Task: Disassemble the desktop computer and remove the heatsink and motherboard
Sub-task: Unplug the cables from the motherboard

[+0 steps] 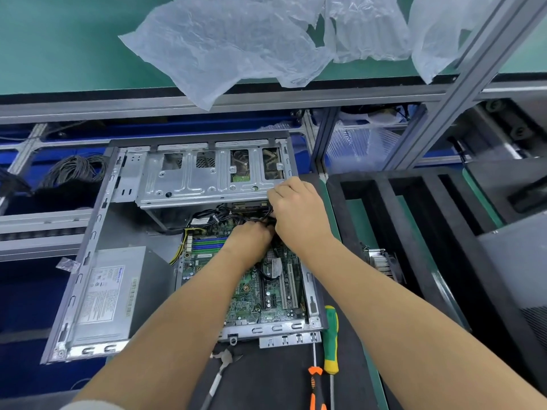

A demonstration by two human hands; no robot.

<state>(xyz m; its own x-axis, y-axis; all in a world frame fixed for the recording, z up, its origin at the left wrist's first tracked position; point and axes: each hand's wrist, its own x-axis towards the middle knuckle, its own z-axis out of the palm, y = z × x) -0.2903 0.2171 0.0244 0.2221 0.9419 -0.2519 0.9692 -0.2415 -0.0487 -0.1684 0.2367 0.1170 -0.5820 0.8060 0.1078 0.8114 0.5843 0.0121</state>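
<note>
Two hands meet over the motherboard point(236, 291): left hand point(251, 236) and right hand point(299, 214) curl into black cables point(228, 216); fingertips hidden, exact grip unclear.

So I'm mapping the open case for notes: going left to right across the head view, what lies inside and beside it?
Power supply → motherboard → green-and-yellow screwdriver → heatsink.

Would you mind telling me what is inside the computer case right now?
Inside the case are the motherboard, a grey power supply, a drive cage and black cables. Both hands, left and right, cover the cable connectors and the board beneath them.
</note>
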